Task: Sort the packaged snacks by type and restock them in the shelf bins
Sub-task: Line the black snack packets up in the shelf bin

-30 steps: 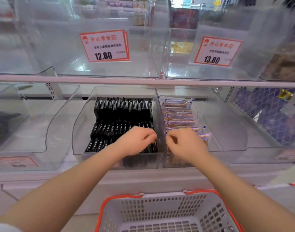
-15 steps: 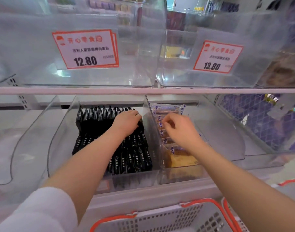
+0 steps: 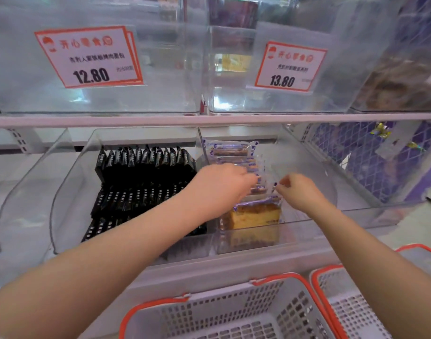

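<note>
Step in hand: tidying the cake row, not loading new stock. Both hands are in the right clear bin [image 3: 307, 217] at frame centre, on the lower shelf. Left hand [image 3: 224, 184] reaches across the divider from the left, fingers curled onto the row of clear-wrapped cake slices [image 3: 231, 152]; looks like it pinches one mid-row, but the fingertips are hidden behind the wrappers, so the grip itself I can't tell. Right hand [image 3: 298, 190] pinches a wrapper edge at the right side of the same row, thumb and forefinger closed on the film. Front slice [image 3: 257, 214] stands upright against the bin's front wall. Black snack packets [image 3: 141, 182] sit in neat rows in the left clear bin [image 3: 70, 192], just beside, untouched by either hand. Two orange-rimmed baskets at the bottom: centre basket [image 3: 234, 311] and a second basket [image 3: 331, 302] to its right (what I can see of both interiors shows no packets). Upper-shelf bins carry price tags 12.80 [image 3: 88, 56] and 13.80 [image 3: 290, 66]. Next move, my read: square the slices upright and push them together toward the back, then release; film is slippery, so slices may topple.
</note>
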Demonstrator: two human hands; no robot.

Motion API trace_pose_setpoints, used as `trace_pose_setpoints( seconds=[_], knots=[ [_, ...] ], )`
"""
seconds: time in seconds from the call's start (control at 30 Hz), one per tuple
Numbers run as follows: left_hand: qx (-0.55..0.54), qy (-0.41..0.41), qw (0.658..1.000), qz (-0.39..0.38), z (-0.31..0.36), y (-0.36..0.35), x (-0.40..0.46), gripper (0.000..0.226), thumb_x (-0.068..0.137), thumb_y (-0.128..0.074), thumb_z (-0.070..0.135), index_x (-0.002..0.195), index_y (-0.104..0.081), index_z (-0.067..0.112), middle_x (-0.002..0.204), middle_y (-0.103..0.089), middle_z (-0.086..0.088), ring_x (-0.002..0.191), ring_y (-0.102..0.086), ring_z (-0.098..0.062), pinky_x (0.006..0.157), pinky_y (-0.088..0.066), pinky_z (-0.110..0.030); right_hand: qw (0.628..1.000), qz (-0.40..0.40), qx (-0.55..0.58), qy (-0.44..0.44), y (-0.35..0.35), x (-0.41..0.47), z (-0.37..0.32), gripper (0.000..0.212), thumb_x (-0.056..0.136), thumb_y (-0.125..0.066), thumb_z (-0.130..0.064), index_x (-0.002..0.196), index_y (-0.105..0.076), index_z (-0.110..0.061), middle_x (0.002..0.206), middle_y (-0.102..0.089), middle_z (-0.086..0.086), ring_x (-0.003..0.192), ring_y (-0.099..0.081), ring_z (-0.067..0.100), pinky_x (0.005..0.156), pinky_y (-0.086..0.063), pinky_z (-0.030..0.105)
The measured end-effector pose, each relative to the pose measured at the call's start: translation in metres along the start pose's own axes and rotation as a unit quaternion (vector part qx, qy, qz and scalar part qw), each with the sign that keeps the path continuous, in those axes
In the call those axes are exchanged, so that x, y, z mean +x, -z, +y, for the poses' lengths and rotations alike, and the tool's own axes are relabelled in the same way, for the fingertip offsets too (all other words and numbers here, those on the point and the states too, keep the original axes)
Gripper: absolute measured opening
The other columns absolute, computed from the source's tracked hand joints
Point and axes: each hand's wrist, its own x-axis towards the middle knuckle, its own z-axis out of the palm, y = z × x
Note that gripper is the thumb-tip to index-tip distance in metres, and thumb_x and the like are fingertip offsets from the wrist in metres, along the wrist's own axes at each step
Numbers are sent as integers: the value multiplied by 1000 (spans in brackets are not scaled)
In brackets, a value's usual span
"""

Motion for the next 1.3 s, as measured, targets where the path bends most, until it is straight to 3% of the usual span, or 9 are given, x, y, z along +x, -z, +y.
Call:
trace_pose_setpoints(
  seconds=[0.1, 0.3, 0.5, 0.67, 0.9, 1.0, 1.1, 1.17, 1.3],
  knots=[
    [141, 36, 972, -184, 13, -2, 30, 15, 92, -46, 2, 90, -55, 14, 71, -47, -2, 64, -52, -22, 48, -36, -29, 991, -42, 123, -11, 2, -2, 5, 26, 91, -51, -14, 84, -66, 7, 77, -65, 22, 75, -63, 33, 76, -51, 41],
    [177, 88, 942, -273, 0, -14, 45, 27, 90, -50, 2, 65, -41, 8, 62, -38, 3, 54, -41, -13, 56, -39, -29, 977, -112, 181, 24, 11, -3, 16, 17, 86, -52, 2, 93, -67, -3, 88, -65, 14, 74, -60, 19, 76, -56, 31],
    [195, 80, 939, -273, -6, -18, 45, 23, 87, -45, -7, 97, -62, 6, 72, -45, 1, 71, -55, -22, 61, -41, -32, 983, -83, 149, 65, 10, 3, 26, 10, 82, -56, 5, 79, -64, 1, 71, -64, 16, 61, -62, 21, 70, -56, 35],
    [187, 94, 934, -289, -3, -24, 51, 22, 87, -47, -4, 101, -59, 9, 67, -41, 2, 68, -49, -21, 60, -41, -31, 979, -124, 149, 59, 9, 12, 37, 6, 86, -60, -3, 82, -62, 1, 67, -65, 10, 57, -63, 13, 60, -56, 25],
    [90, 131, 963, -217, -15, -32, 70, 29, 91, -40, 7, 117, -50, 15, 94, -56, -4, 77, -51, -20, 56, -41, -32, 962, -203, 146, 112, 14, 15, 22, 12, 88, -62, -15, 85, -60, -3, 71, -67, 5, 61, -65, 9, 56, -55, 19],
    [93, 168, 958, -213, -37, -40, 92, 30, 91, -42, 6, 118, -52, 13, 95, -56, -3, 80, -55, -20, 60, -45, -31, 970, -143, 164, 105, 26, 39, 17, 27, 91, -56, -32, 85, -63, -7, 81, -68, 5, 71, -65, 13, 64, -54, 26],
    [88, 197, 958, -190, -57, -49, 114, 24, 90, -44, 7, 111, -55, 9, 105, -56, -5, 87, -56, -21, 62, -45, -31, 973, -44, 223, 48, 21, 74, 4, 31, 94, -49, -24, 104, -62, 2, 99, -66, 19, 93, -63, 33, 85, -53, 45],
    [84, 205, 955, -197, -68, -55, 124, 27, 89, -46, 6, 114, -56, 8, 114, -55, -8, 98, -57, -25, 77, -51, -37, 976, -25, 214, 40, 10, 96, -8, 33, 94, -45, -16, 112, -58, 8, 112, -60, 27, 106, -56, 41, 94, -46, 53],
    [149, 208, 933, -254, -93, -63, 132, 31, 88, -48, 3, 118, -55, 7, 117, -57, -10, 105, -58, -28, 81, -49, -36, 971, 28, 223, 78, -10, 126, -23, 27, 96, -44, -11, 115, -62, -7, 118, -62, 11, 108, -56, 26, 90, -45, 34]
  ],
)
